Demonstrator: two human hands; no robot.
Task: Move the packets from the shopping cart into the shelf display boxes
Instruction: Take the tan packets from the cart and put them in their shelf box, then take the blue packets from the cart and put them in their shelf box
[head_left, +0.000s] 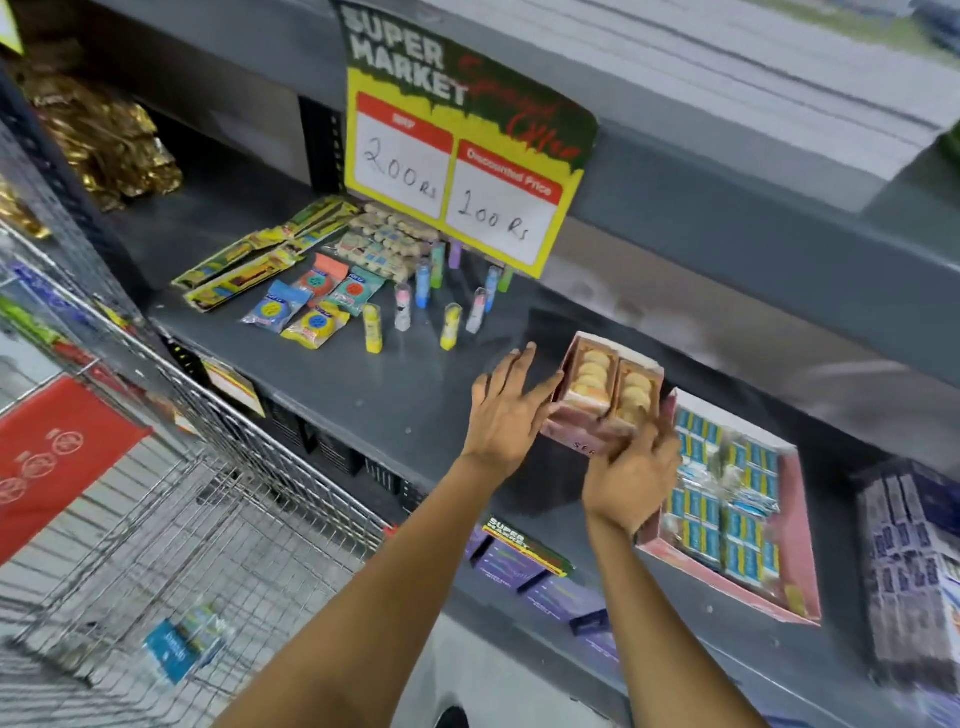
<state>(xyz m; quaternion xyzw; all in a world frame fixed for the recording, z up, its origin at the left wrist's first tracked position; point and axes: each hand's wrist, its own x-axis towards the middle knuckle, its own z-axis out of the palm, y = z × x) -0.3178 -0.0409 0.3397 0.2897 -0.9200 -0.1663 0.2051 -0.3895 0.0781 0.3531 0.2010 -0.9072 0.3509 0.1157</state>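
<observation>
A small pink display box stands on the grey shelf with two rows of biscuit packets in it. My left hand presses flat against the box's left side, fingers spread. My right hand grips the box's near right corner. To the right lies a larger pink display box filled with several blue packets. The wire shopping cart is at lower left, with a blue packet lying on its bottom.
Loose toothpaste strips, soap packets and small upright tubes sit further left on the shelf. A yellow price sign hangs from the shelf above. Dark boxed goods stand at far right. Gold bags are at upper left.
</observation>
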